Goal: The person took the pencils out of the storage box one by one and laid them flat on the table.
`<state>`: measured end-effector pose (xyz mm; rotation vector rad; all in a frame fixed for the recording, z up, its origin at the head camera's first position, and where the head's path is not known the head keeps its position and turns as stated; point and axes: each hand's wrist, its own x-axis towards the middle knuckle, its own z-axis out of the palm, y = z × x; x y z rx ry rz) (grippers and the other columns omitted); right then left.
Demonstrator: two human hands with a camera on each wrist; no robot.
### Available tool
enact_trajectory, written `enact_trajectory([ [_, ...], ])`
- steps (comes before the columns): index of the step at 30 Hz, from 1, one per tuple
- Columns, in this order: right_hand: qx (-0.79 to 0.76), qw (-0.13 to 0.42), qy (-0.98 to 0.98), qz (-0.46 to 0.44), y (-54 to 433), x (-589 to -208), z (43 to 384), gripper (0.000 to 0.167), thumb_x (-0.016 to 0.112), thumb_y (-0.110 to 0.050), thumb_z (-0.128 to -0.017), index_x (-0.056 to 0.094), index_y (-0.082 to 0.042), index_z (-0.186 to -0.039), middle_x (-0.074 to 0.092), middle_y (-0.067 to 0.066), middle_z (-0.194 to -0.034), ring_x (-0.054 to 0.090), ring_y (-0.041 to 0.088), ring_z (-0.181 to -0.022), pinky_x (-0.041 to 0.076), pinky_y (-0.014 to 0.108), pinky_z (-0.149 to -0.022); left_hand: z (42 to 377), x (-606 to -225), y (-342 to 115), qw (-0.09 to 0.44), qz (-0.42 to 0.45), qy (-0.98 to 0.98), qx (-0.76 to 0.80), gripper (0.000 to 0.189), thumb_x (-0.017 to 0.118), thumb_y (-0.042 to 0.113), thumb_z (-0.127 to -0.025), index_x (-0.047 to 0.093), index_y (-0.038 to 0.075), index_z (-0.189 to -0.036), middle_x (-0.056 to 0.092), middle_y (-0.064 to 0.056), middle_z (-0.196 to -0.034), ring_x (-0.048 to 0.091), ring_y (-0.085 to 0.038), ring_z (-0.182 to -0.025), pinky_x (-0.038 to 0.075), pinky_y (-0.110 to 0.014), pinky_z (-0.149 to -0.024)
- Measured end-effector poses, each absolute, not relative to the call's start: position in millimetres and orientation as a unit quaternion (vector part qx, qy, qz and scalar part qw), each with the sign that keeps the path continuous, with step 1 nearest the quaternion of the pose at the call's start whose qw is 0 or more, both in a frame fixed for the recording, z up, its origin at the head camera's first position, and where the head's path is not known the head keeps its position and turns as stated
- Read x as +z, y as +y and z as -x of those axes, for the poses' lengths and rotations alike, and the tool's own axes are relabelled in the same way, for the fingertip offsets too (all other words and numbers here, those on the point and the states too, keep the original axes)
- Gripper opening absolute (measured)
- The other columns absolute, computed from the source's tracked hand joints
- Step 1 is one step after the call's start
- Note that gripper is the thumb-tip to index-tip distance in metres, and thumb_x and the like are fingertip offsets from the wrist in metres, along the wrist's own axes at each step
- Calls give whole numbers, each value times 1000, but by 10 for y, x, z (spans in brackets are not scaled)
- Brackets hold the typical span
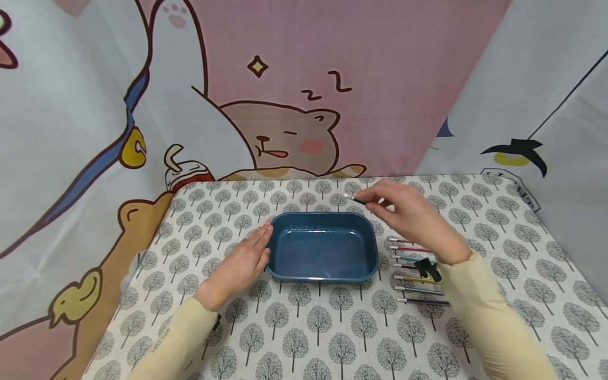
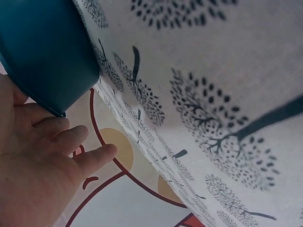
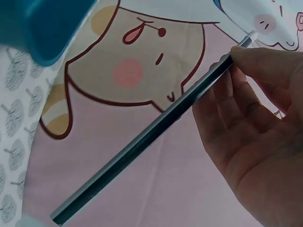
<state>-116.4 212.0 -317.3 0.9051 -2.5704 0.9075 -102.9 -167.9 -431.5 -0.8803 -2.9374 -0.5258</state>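
Observation:
A blue rectangular dish (image 1: 320,275) stands on the tablecloth in the head view. My left hand (image 1: 244,261) touches its left rim with fingers fairly straight; in the left wrist view the fingers (image 2: 97,158) lie along the dish's edge (image 2: 52,61). Beyond the dish's back right corner, my right hand (image 1: 404,208) pinches a dark pencil (image 3: 142,137) between thumb and fingertips, above the cloth. The grip is near the pencil's white eraser end, and the flat, unsharpened end points away in the right wrist view. Inside the dish only its bare floor shows.
Several pencils (image 1: 418,280) lie side by side right of the dish, eraser ends towards it, partly hidden by the right forearm and a small black item (image 1: 428,269) at the wrist. Printed curtains (image 1: 380,89) rise behind the tree-patterned tablecloth (image 1: 294,327).

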Motion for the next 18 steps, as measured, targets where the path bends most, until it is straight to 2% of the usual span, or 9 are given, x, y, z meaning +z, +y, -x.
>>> enact_trajectory([
  [8, 303, 105, -906, -276, 2339, -3287, 1186, 31, 69, 4, -96, 74, -12, -122, 72, -1, -112, 68, 12, -92, 60, 29, -78, 1028, -4316, -1685, 10, 279, -945, -170, 58, 43, 25, -112, 27, 2, -162, 22, -13, -170, 30, -34, -153, 31, -56, -121],
  [18, 291, 97, -918, -251, 2620, -3484, 1279, 27, 69, 4, -96, 75, -8, -120, 73, 4, -113, 70, 18, -95, 62, 36, -80, 1026, -4317, -1691, 14, 281, -944, -170, 58, 43, 25, -111, 28, 1, -162, 25, -16, -169, 32, -37, -152, 32, -57, -121],
])
